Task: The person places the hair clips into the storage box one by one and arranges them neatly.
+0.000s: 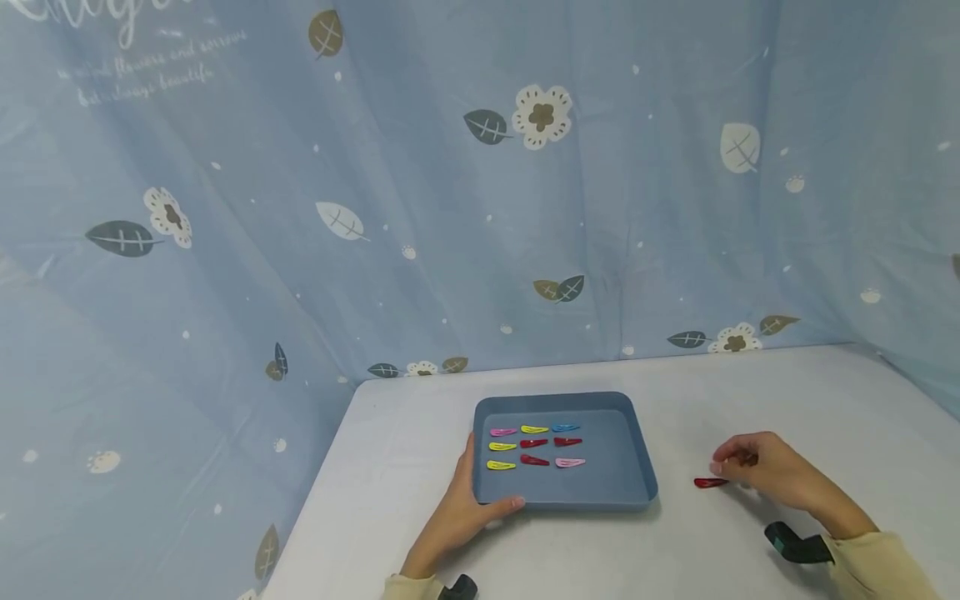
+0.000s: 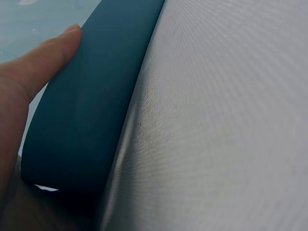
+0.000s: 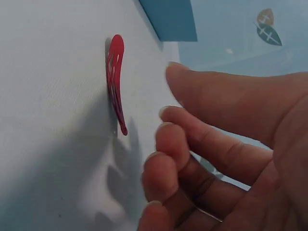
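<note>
A shallow blue-grey tray (image 1: 611, 475) lies on the white table with several snap hair clips in three short rows, among them a yellow clip (image 1: 502, 466), a blue clip (image 1: 566, 427) and a pink clip (image 1: 570, 462). My left hand (image 1: 453, 508) holds the tray's near left corner, thumb along the front wall and fingers at the left side. Right of the tray, a red hair clip (image 3: 115, 72) lies on the table. Just beside it is my right hand (image 1: 772, 471), fingers loosely bent and thumb apart from them, with nothing between them in the right wrist view.
A white cloth covers the table (image 1: 570, 558). Behind and to the left hangs a blue curtain (image 1: 450, 208) printed with leaves and flowers. Each wrist wears a black camera mount; the right one (image 1: 798, 546) sits low over the table.
</note>
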`<state>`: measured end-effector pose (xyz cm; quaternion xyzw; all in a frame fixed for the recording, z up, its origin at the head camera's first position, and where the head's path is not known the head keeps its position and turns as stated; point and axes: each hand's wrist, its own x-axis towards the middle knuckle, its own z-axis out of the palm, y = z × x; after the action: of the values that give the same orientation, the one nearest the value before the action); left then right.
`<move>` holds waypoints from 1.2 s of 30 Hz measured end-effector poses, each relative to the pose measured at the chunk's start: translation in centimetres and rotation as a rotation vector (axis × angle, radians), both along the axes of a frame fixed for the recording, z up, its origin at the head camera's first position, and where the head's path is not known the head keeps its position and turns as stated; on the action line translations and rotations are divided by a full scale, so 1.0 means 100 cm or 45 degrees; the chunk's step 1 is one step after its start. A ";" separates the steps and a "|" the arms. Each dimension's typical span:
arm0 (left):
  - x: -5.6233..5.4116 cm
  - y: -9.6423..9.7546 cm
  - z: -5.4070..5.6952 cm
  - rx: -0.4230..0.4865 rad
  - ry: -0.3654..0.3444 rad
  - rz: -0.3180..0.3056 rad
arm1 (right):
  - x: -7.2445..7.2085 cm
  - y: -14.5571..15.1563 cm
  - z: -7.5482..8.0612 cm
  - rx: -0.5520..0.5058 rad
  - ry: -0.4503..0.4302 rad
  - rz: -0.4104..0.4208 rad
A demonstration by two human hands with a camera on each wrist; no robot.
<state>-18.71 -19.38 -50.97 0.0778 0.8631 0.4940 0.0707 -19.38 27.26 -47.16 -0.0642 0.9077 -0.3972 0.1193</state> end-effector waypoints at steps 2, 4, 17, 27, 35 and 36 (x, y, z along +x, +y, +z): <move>0.000 0.000 0.000 0.002 -0.004 0.001 | 0.000 0.002 -0.002 -0.011 -0.005 0.030; 0.000 0.000 0.000 0.006 -0.003 0.003 | -0.001 0.003 -0.005 -0.024 -0.014 0.051; 0.002 0.001 -0.001 0.030 0.002 0.000 | 0.002 0.003 -0.011 -0.029 -0.023 0.067; 0.003 0.002 -0.002 0.014 -0.036 0.025 | 0.003 0.004 -0.015 -0.020 0.046 0.076; 0.001 0.001 -0.001 0.010 -0.009 0.027 | 0.001 0.001 -0.014 0.024 0.070 0.041; 0.001 0.001 0.000 0.012 -0.005 0.029 | 0.000 0.001 -0.014 0.035 0.078 0.048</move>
<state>-18.65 -19.26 -51.01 0.0675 0.8613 0.4992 0.0664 -19.38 27.39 -48.53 -0.0920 0.9149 -0.3803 0.0997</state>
